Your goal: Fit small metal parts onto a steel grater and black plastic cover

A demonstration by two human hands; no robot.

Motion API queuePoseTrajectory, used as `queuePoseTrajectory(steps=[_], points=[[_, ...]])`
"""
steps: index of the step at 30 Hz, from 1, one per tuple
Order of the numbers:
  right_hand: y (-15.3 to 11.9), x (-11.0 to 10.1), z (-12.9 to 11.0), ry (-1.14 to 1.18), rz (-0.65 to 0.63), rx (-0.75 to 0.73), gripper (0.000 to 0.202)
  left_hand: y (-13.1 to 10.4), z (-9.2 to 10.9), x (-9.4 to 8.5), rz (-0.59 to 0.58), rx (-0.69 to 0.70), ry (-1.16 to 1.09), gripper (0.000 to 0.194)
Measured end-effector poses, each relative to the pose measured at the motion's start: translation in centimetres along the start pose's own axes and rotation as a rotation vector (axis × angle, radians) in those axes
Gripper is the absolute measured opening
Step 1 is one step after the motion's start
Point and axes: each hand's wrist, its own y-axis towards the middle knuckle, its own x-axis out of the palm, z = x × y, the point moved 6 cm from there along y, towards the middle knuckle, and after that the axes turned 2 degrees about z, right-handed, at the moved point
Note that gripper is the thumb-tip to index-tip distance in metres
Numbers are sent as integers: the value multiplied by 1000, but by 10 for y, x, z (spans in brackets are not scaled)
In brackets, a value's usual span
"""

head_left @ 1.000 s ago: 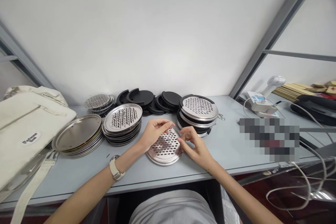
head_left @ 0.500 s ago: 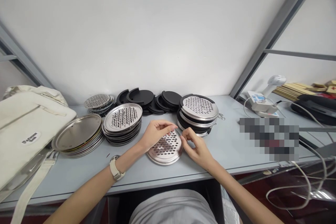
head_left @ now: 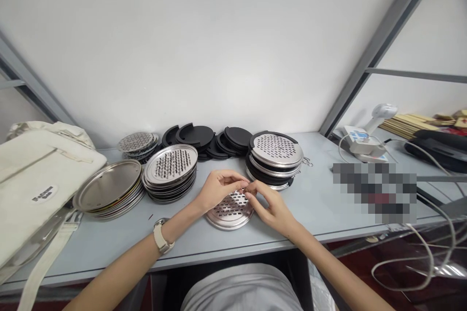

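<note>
Item: round slotted grater disc (head_left: 226, 213), metal with a bright rolled rim, lying flat on the grey surface (head_left: 321, 204), below both grips and extending toward the wearer. Left grip (head_left: 221, 190) and right grip (head_left: 269, 203): fingers drawn in narrow, tips meeting over the disc's far edge; whether a small part is pinched between them cannot be told. Handling, by judgement: light, stiff, not fragile; smooth rim apt to slip, slot edges possibly sharp. Best hold: opposite sides of the rim, clear of the slots. Adjacent stock: stacked graters (head_left: 174, 164) just left of the left grip; metal trays (head_left: 109, 187) farther left; black round holders (head_left: 238, 136) beyond both grips; graters in black holders (head_left: 276, 148) just beyond the right grip. Markings: cream bag (head_left: 62, 155), well left of the left grip, bears a white oval label (head_left: 44, 194) with two lines of dark lettering, too blurred to read; white box (head_left: 354, 133), well right of the right grip, has blue print, too small to read; no brand legible on the disc.
</note>
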Motion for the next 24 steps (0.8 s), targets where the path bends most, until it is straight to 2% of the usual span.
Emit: queuePoseTrajectory(steps=[3,6,7,8,10,12,13,15,17,24], points=[[1,-2,0,-45,26,-12,20,1,4,0,13,38,107,24],[1,-6,1,-57,83,-7,21,-4,23,-5,91,118,392,29],[1,-7,1,-58,100,-6,21,-9,29,-6,85,132,478,27],[1,-8,1,-58,113,-7,21,-15,34,-4,39,141,558,24],[1,-9,1,-58,122,-11,20,-32,38,1,-112,161,705,42],[1,-8,2,-57,121,-16,19,-52,36,2,-221,202,899,72],[1,-7,2,-57,118,-17,19,-61,33,2,-254,228,1001,80],[1,-5,4,-58,111,-13,17,-74,24,-1,-291,257,1163,82],[1,-2,5,-62,95,-11,15,-79,17,-5,-279,285,1241,76],[1,4,6,-29,52,11,15,-76,1,-4,-264,449,1424,80]])
